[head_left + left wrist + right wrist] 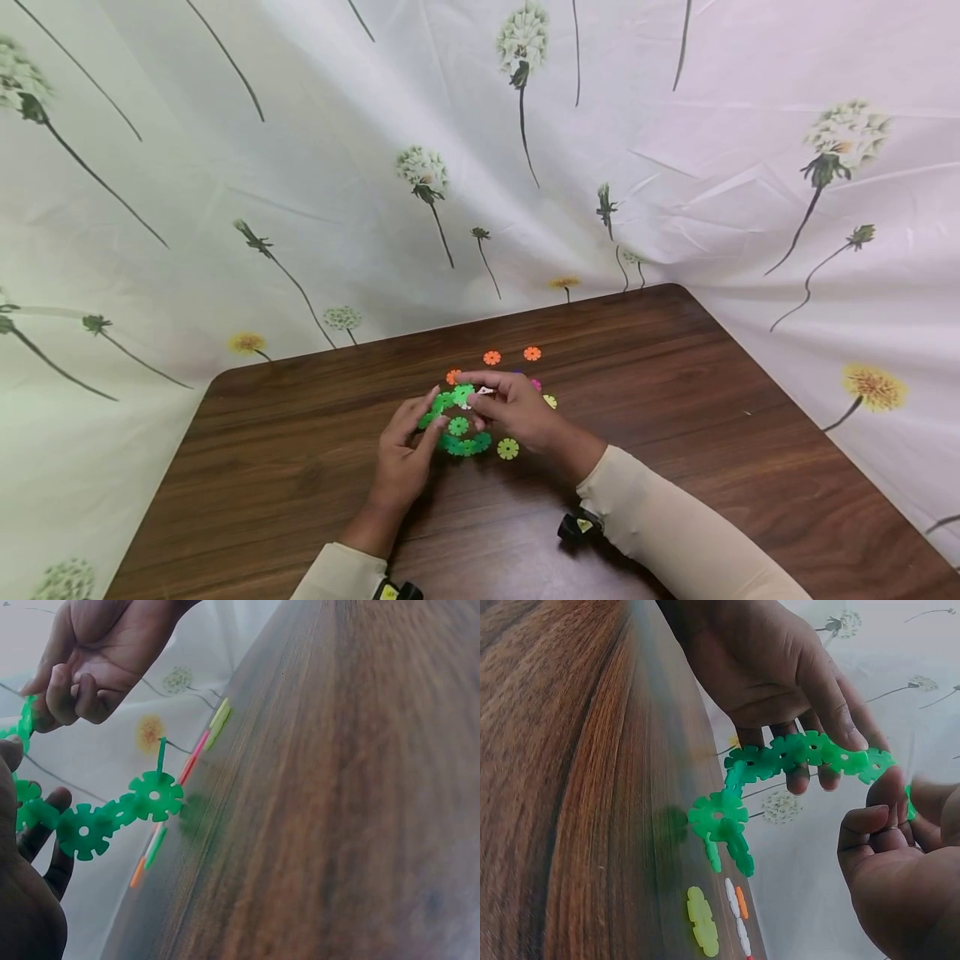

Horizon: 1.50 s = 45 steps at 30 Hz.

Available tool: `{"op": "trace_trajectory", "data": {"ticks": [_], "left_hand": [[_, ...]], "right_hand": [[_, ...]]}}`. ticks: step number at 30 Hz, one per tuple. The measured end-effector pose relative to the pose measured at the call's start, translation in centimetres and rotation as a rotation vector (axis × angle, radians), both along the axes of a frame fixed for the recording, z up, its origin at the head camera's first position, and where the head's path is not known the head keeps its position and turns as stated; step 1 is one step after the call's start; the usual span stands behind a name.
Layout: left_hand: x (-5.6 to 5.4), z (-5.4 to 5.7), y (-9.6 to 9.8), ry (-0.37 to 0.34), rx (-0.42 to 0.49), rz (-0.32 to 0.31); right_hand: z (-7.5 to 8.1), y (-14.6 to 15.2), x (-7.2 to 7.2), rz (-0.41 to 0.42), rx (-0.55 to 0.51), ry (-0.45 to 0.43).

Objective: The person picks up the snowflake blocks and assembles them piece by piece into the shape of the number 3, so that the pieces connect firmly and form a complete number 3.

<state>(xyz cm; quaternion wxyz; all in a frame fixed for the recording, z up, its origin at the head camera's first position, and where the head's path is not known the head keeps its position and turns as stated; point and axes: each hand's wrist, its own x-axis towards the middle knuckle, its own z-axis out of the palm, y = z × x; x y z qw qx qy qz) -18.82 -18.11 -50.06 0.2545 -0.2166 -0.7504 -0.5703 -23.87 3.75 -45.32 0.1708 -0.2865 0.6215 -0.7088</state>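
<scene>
I saw the left hand [26, 892] hold linked green discs [84, 831] over the wooden table [337, 787]; the right hand [105, 664] pinched a green piece [27, 724].

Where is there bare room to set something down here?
Bare wood lies between the left hand and the left edge of the table, and between the right sleeve and the right edge. The middle is crowded: both hands hold a green chain, orange discs lie beyond them, and a yellow-green disc sits near the right hand.

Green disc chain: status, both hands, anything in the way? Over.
Left hand grips green disc chain. Right hand pinches its end. Orange discs beyond on table; no obstruction seen.
</scene>
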Motion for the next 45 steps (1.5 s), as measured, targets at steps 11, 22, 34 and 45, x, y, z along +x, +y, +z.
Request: {"op": "trace_trajectory", "data": {"ticks": [11,22,34,45], "left_hand": [[-0.2,-0.2,-0.1,0.041,0.038,-0.081],[-0.2,0.1,-0.1,0.099,0.037,-0.131],[-0.1,0.4,-0.3,0.123,-0.007,-0.140],[0.2,0.7,-0.2,0.111,-0.054,-0.059]], "right_hand": [[-0.3,-0.7,0.7,-0.106,0.016,0.004],[-0.4,-1.1,1.2,-0.133,-0.041,-0.044],[-0.1,-0.8,1.3,-0.077,-0.053,-0.053],[0.0,-1.3,1.4,-0.083,-0.060,-0.113]]}}
